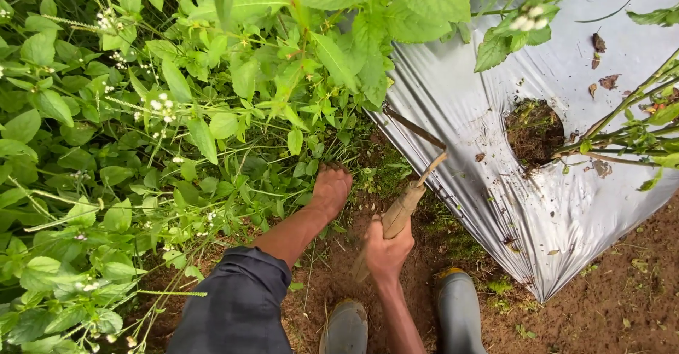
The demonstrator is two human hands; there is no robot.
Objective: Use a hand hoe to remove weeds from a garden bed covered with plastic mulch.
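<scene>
No packages, labels, signs, screens.

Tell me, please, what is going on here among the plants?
A person crouches at the edge of a bed covered in silver plastic sheet. The left hand reaches into the base of the leafy weeds, its fingers hidden among the stems. The right hand has its grip on the wooden handle of a sickle, blade near the sheet's edge. Rubber boots stand on bare soil.

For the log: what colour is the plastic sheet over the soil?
Silvery grey plastic sheet, head view.
</scene>
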